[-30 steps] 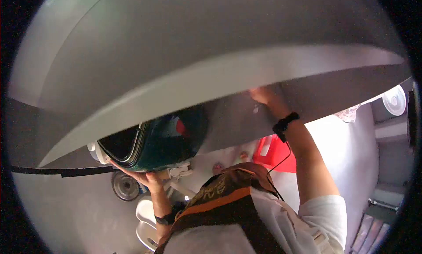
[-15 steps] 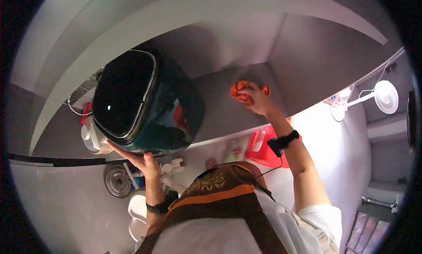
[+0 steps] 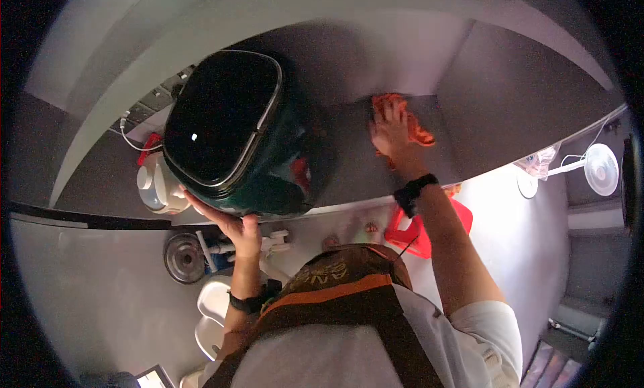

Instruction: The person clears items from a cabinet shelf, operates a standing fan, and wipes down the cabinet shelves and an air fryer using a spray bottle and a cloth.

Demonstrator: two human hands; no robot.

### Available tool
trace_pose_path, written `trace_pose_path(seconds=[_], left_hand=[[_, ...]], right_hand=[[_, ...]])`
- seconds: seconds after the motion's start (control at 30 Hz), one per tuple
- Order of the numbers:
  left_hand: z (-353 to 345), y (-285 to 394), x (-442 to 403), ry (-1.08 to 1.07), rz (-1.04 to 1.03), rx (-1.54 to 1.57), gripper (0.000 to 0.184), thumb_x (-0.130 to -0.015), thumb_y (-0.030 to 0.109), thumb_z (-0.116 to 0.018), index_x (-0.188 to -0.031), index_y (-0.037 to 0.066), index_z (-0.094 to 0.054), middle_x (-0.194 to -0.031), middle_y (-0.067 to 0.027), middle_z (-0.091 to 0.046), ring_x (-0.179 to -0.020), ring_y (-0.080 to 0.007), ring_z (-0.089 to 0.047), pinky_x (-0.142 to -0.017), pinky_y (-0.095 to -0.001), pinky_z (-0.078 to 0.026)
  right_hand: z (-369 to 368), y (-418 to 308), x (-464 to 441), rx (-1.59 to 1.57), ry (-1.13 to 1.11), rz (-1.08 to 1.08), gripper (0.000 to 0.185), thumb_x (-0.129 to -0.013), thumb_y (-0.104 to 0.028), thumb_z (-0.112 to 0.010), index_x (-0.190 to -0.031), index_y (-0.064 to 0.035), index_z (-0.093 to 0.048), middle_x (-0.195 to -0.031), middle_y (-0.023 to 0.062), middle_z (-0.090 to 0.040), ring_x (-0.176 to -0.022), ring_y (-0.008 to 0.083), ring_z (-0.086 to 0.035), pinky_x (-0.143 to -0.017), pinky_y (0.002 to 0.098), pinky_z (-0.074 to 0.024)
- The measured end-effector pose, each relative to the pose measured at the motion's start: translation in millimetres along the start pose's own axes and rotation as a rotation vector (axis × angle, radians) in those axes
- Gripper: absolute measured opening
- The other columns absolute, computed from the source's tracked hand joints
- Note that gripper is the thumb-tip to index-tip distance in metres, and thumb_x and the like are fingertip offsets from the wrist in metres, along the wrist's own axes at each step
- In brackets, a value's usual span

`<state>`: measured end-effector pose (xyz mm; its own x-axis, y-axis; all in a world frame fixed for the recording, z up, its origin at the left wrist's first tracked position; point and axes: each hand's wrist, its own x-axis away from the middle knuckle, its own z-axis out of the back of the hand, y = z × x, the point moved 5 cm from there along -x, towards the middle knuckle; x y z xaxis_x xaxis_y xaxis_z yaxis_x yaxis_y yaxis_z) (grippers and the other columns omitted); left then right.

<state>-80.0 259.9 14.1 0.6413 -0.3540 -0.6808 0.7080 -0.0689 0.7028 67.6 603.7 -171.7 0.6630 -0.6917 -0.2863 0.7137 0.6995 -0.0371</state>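
A large dark green appliance (image 3: 268,180) with a glossy black top stands on the grey shelf (image 3: 355,163). Against its lower front edge rests my left hand (image 3: 235,230), fingers stretched out and thumb apart. To the right, my right hand (image 3: 392,136) holds an orange cloth (image 3: 419,132) down on the shelf, near the back corner. Its fingers lie over the cloth, which spreads out on both sides. A whitish jug (image 3: 161,187) sits left of the appliance, close to my left fingertips.
A white cable (image 3: 137,145) and a power strip (image 3: 154,99) lie behind the jug. Below the shelf are a red basket (image 3: 422,244), a white chair (image 3: 213,301) and a round-based stand (image 3: 184,258). A white fan (image 3: 600,170) is at far right.
The view has shifted, so most things appear further right. My right hand has gone from clutching the bunched cloth to lying flatter over it, nearer the back wall. My left hand stays at the appliance.
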Motion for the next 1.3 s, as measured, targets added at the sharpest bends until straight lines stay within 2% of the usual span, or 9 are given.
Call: trace_pose_path(seconds=[0.07,0.17,0.27,0.47,0.8,0.93,1.0,1.17,1.3], left_hand=[[1,-4,2,-0.005,-0.014,-0.061,0.122,-0.07,0.07,-0.06,-0.144,0.001,0.009,-0.152,-0.0183,0.006,-0.14,-0.0296,0.0,-0.112,-0.0446,-0.004],[1,-7,2,0.007,-0.038,-0.07,0.123,-0.07,0.072,-0.059,-0.144,0.001,0.009,-0.152,-0.0177,0.006,-0.14,-0.0297,0.0,-0.112,-0.0448,-0.004],[0,-5,1,0.005,-0.03,-0.06,0.124,-0.069,0.072,-0.06,-0.144,0.001,0.009,-0.152,-0.0171,0.006,-0.14,-0.0299,-0.001,-0.112,-0.0445,-0.005],[-2,-2,-1,0.005,-0.017,-0.009,0.124,-0.07,0.07,-0.061,-0.144,0.001,0.01,-0.152,-0.0175,0.006,-0.14,-0.029,-0.002,-0.112,-0.0439,-0.005],[1,-12,7,0.041,-0.035,-0.065,0.124,-0.07,0.072,-0.058,-0.144,0.0,0.011,-0.152,-0.0189,0.004,-0.14,-0.0288,-0.003,-0.113,-0.0441,-0.007],[-7,-6,4,0.051,0.006,-0.023,0.123,-0.07,0.073,-0.058,-0.144,0.001,0.01,-0.151,-0.019,0.003,-0.139,-0.0289,-0.006,-0.113,-0.044,-0.009],[-5,-5,7,0.064,0.001,-0.036,0.124,-0.069,0.074,-0.058,-0.144,0.001,0.01,-0.151,-0.0192,0.002,-0.139,-0.0291,-0.007,-0.112,-0.0448,-0.01],[-2,-14,10,0.085,-0.046,-0.063,0.12,-0.072,0.074,-0.055,-0.145,0.001,0.008,-0.151,-0.0194,0.003,-0.139,-0.0319,-0.006,-0.112,-0.0472,-0.009],[-5,-13,9,0.086,-0.053,-0.054,0.119,-0.073,0.075,-0.051,-0.144,0.0,0.007,-0.151,-0.0205,0.003,-0.139,-0.0324,-0.006,-0.112,-0.0479,-0.008]], right_hand=[[-38,-21,1,-0.567,-0.013,0.132,0.058,-0.08,-0.019,-0.054,-0.136,-0.0126,-0.041,-0.143,0.0118,-0.036,-0.135,0.0369,-0.025,-0.107,0.0577,-0.0211],[23,-55,29,-0.207,-0.055,0.485,0.051,-0.088,-0.017,-0.046,-0.137,-0.0067,-0.036,-0.136,0.0151,-0.042,-0.131,0.0317,-0.033,-0.107,0.0453,-0.0269],[31,-45,-17,-0.763,0.004,0.174,0.052,-0.083,-0.014,-0.053,-0.133,-0.005,-0.043,-0.134,0.0174,-0.043,-0.127,0.0336,-0.038,-0.107,0.0442,-0.0284],[15,-84,20,-0.158,-0.116,0.458,0.043,-0.079,-0.017,-0.058,-0.12,-0.004,-0.056,-0.136,0.0187,-0.04,-0.128,0.0348,-0.035,-0.106,0.0466,-0.0295],[62,-105,131,-0.223,0.151,0.554,0.044,-0.079,-0.028,-0.056,-0.118,-0.0078,-0.057,-0.14,0.0136,-0.037,-0.134,0.0329,-0.026,-0.107,0.0572,-0.0214],[40,16,95,-0.174,-0.311,0.106,0.046,-0.082,-0.026,-0.052,-0.124,-0.0067,-0.054,-0.147,0.0123,-0.03,-0.132,0.0366,-0.029,-0.109,0.0537,-0.0191],[-60,114,80,-1.124,-0.104,-0.273,0.051,-0.073,-0.02,-0.061,-0.123,-0.0107,-0.056,-0.123,0.0186,-0.055,-0.113,0.0304,-0.054,-0.099,0.0394,-0.0402],[-29,-59,72,0.007,0.06,0.392,0.048,-0.076,-0.024,-0.061,-0.12,-0.0056,-0.055,-0.139,0.0117,-0.04,-0.124,0.0286,-0.041,-0.104,0.0501,-0.0292],[10,-60,31,-0.257,0.065,0.446,0.047,-0.074,-0.021,-0.062,-0.117,-0.0061,-0.056,-0.136,0.0102,-0.042,-0.125,0.0274,-0.039,-0.103,0.0491,-0.0299]])
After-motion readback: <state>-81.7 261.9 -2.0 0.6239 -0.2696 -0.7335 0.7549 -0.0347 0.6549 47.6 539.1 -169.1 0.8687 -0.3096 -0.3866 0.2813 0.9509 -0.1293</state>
